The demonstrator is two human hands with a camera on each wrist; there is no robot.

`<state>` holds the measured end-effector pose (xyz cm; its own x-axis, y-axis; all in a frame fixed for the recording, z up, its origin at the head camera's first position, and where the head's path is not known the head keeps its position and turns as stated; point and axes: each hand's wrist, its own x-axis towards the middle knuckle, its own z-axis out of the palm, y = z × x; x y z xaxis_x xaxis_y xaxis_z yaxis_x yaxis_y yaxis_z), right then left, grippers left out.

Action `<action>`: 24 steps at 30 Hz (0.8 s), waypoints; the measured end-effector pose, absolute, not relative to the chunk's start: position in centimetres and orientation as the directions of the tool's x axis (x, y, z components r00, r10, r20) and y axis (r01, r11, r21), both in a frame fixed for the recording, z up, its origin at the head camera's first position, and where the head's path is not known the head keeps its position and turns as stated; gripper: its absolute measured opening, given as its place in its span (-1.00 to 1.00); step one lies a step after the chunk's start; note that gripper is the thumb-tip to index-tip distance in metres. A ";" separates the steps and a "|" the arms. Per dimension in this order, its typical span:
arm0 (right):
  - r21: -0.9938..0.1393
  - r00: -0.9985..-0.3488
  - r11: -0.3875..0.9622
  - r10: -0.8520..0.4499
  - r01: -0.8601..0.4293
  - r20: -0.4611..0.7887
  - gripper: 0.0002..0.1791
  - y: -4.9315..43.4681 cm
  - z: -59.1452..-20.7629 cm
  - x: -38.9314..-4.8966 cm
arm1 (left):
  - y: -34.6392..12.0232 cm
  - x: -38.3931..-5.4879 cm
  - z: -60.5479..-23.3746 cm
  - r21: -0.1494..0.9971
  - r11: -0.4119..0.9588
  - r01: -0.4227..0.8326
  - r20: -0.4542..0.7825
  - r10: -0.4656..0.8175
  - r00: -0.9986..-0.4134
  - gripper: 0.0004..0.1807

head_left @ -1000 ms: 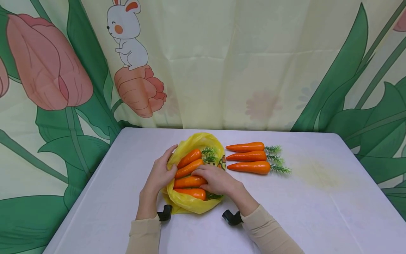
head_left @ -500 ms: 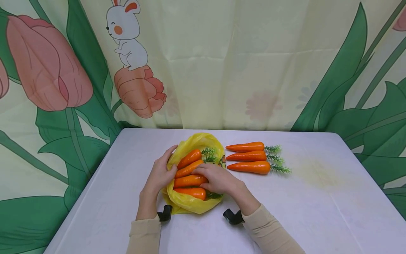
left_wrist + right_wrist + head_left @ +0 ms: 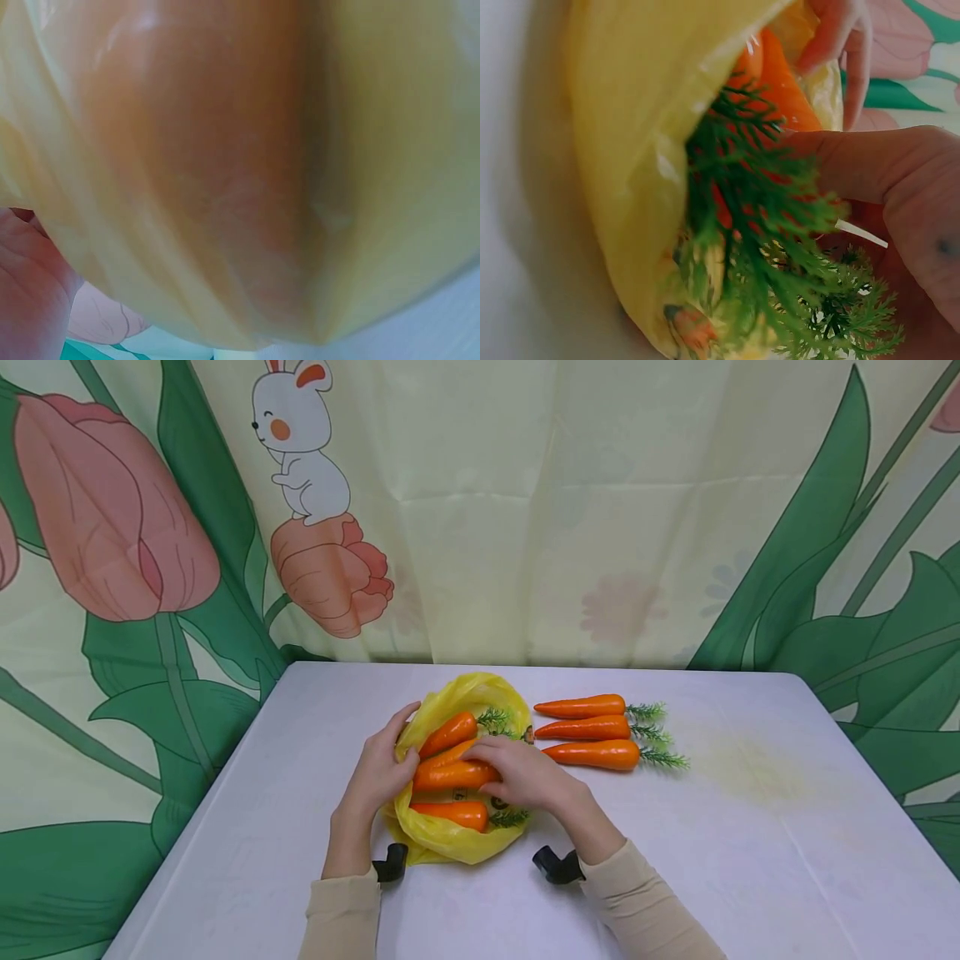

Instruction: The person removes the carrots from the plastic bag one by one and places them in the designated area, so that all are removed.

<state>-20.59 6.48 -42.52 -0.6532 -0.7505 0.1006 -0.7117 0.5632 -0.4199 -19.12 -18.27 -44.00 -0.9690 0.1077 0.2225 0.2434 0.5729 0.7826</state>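
Note:
A yellow plastic bag (image 3: 450,847) lies with its mouth turned up, several toy carrots inside it. My left hand (image 3: 381,768) grips the bag's left rim, thumb on the inner side and fingers outside. With thumb and fingers, my right hand (image 3: 528,772) holds a carrot (image 3: 456,776) within the bag; its top is hidden under the hand. Another carrot (image 3: 448,735) rests farther up in the bag, and one more carrot (image 3: 453,815) lies near the lower rim. In the right wrist view, green carrot leaves (image 3: 757,187) spread beside my thumb. Yellow film (image 3: 405,150) fills most of the left wrist view.
Three carrots lie in a row right of the bag: a back carrot (image 3: 585,707), a middle carrot (image 3: 585,727) and a front carrot (image 3: 596,755). A white cloth covers the table (image 3: 720,860). Behind it hangs a printed curtain (image 3: 525,527).
My right hand has shifted slightly right and up with the carrot it holds, leaving a gap above the lowest carrot where the bag's printed inside shows. My left hand stays put.

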 end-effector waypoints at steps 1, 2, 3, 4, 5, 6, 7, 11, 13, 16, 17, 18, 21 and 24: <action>-0.423 -0.657 0.564 -0.747 -0.709 0.105 -0.52 6.6 -42.4 -20.6 | -18.3 -19.1 -44.0 0.782 0.573 0.246 0.225 0.109 -0.968 -0.27; -0.426 -0.660 0.565 -0.743 -0.706 0.109 -0.52 6.7 -42.4 -20.7 | -18.3 -19.1 -44.0 0.780 0.574 0.250 0.229 0.110 -0.967 -0.27; -0.429 -0.665 0.567 -0.739 -0.703 0.112 -0.52 6.8 -42.3 -20.7 | -18.3 -19.0 -44.0 0.779 0.574 0.253 0.232 0.110 -0.966 -0.27; -0.427 -0.670 0.572 -0.734 -0.700 0.114 -0.52 6.9 -42.3 -20.8 | -18.2 -19.0 -44.0 0.776 0.575 0.257 0.237 0.111 -0.965 -0.27; -0.426 -0.675 0.578 -0.728 -0.696 0.116 -0.52 7.0 -42.2 -20.8 | -18.2 -19.0 -44.0 0.774 0.577 0.262 0.243 0.112 -0.964 -0.27; -0.425 -0.681 0.584 -0.723 -0.692 0.115 -0.52 7.1 -42.2 -20.9 | -18.2 -19.0 -44.0 0.771 0.578 0.266 0.247 0.113 -0.962 -0.27; -0.426 -0.686 0.589 -0.718 -0.687 0.114 -0.51 7.2 -42.2 -20.9 | -18.2 -19.0 -44.0 0.769 0.580 0.269 0.252 0.112 -0.961 -0.27; -0.441 -0.705 0.601 -0.700 -0.666 0.112 -0.50 7.7 -41.9 -21.0 | -18.2 -19.0 -44.0 0.767 0.583 0.267 0.249 0.112 -0.962 -0.27; -0.453 -0.712 0.603 -0.694 -0.657 0.109 -0.50 7.9 -41.7 -21.0 | -18.2 -19.0 -43.9 0.767 0.585 0.263 0.245 0.111 -0.963 -0.27; -0.468 -0.723 0.608 -0.683 -0.641 0.102 -0.50 8.2 -41.4 -21.0 | -18.2 -19.0 -43.9 0.768 0.586 0.259 0.242 0.108 -0.964 -0.27; -0.472 -0.726 0.609 -0.680 -0.638 0.103 -0.49 8.3 -41.4 -21.0 | -18.2 -19.0 -43.9 0.768 0.586 0.259 0.243 0.108 -0.964 -0.27; -0.476 -0.731 0.612 -0.675 -0.632 0.101 -0.49 8.4 -41.3 -21.0 | -18.2 -19.0 -43.9 0.768 0.585 0.259 0.243 0.108 -0.964 -0.27; -0.493 -0.743 0.615 -0.662 -0.615 0.101 -0.49 8.7 -41.1 -21.0 | -18.2 -19.0 -43.9 0.769 0.584 0.260 0.243 0.109 -0.964 -0.27; -0.501 -0.754 0.623 -0.650 -0.601 0.095 -0.49 9.1 -41.1 -21.0 | -18.2 -18.9 -43.9 0.771 0.581 0.262 0.243 0.112 -0.964 -0.27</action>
